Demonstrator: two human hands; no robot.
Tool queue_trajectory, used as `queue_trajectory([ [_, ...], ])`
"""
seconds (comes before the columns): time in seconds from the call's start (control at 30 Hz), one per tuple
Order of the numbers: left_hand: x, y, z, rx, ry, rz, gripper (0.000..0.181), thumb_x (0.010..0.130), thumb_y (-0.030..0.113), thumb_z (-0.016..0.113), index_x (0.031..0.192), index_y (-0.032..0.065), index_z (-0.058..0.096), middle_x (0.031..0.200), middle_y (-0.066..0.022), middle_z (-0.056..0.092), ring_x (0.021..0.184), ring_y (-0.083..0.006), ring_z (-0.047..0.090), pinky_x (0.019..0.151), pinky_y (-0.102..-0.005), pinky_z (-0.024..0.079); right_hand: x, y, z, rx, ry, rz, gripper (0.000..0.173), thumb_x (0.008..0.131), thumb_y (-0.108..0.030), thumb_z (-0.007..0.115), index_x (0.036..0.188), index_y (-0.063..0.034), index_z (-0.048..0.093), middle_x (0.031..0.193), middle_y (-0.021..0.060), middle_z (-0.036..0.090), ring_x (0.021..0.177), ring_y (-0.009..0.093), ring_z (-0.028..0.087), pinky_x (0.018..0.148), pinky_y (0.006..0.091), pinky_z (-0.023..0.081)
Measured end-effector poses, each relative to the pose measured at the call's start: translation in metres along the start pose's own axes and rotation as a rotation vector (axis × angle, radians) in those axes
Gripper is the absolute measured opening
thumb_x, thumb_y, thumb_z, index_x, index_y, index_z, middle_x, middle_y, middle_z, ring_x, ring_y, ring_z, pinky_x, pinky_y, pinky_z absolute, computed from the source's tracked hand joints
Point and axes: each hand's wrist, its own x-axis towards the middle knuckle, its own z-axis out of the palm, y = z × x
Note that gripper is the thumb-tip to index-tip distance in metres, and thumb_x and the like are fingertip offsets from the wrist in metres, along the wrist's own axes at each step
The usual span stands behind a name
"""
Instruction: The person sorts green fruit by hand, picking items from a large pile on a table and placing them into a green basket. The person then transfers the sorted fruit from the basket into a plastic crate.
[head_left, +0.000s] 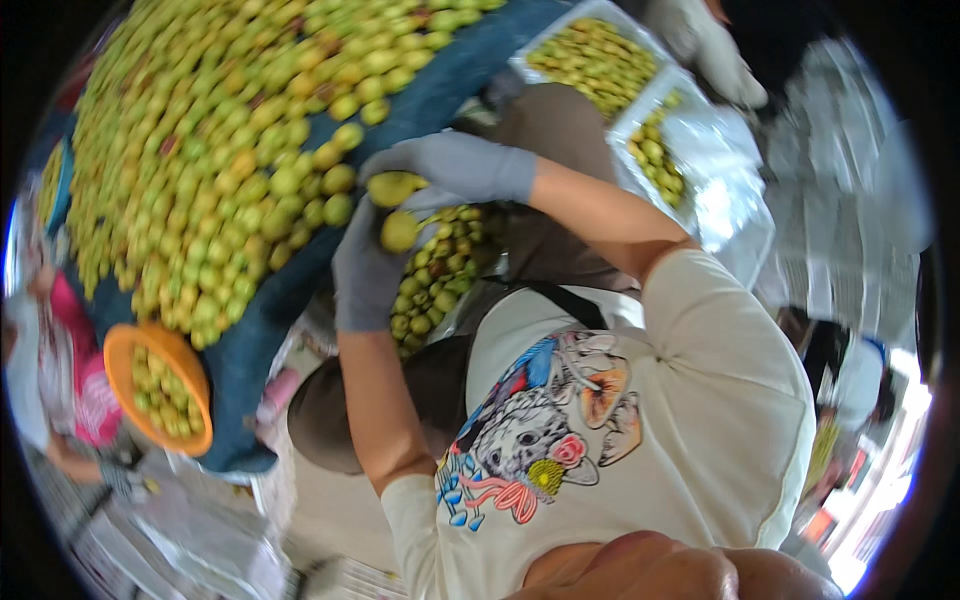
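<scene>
My left hand (364, 274), in a grey glove, holds a round yellow-green fruit (399, 231) against its fingers. Just above it, my right hand (457, 169), gloved the same way, has its fingers around another yellow-green fruit (392, 189). The hands are close together, and part of each fruit is hidden by them. Below them, between my knees, lie many smaller-looking green fruits (435, 289) with clear plastic beside them. A large heap of similar fruit (225, 172) spreads to the upper left on dark blue cloth (300, 277).
An orange basket (118, 390) of fruit stands at the heap's lower edge. White plastic-lined crates (630, 139) with fruit are beyond my right knee. Stacked clear trays (832, 202) stand at far right. Another person's gloved hand (126, 480) shows at lower left.
</scene>
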Motion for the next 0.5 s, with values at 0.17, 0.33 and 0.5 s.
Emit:
queue_trajectory([
  [0.17, 0.007, 0.012, -0.001, -0.773, -0.008, -0.389, 0.047, 0.095, 0.013, 0.049, 0.137, -0.0057, 0.038, 0.137, -0.0192, 0.046, 0.122, -0.0298, 0.05, 0.095, -0.0364, 0.049, -0.049, 0.012, -0.07, 0.606, 0.477, 0.3, 0.054, 0.082, -0.026, 0.075, 0.128, -0.0107, 0.052, 0.105, 0.0068, 0.064, 0.085, 0.016, 0.066, 0.073, 0.0269, 0.055],
  [0.33, 0.005, -0.011, -0.003, -0.867, -0.048, -0.393, 0.052, 0.092, 0.01, 0.047, 0.139, -0.0067, 0.033, 0.135, -0.023, 0.044, 0.125, -0.039, 0.046, 0.099, -0.0401, 0.045, -0.165, 0.107, -0.118, 0.73, 0.973, 0.654, 0.06, 0.082, -0.026, 0.075, 0.131, -0.0063, 0.046, 0.109, 0.0098, 0.061, 0.086, 0.017, 0.066, 0.066, 0.0291, 0.058],
  [0.5, -0.002, -0.002, 0.0, -0.91, -0.128, -0.3, 0.061, 0.082, -0.002, 0.048, 0.141, -0.0053, 0.032, 0.139, -0.0212, 0.041, 0.129, -0.0375, 0.042, 0.106, -0.0401, 0.039, -0.315, 0.232, -0.091, 0.782, 1.389, 0.939, 0.067, 0.083, -0.027, 0.073, 0.14, -0.0131, 0.04, 0.129, 0.0134, 0.051, 0.116, 0.027, 0.053, 0.081, 0.0403, 0.058],
])
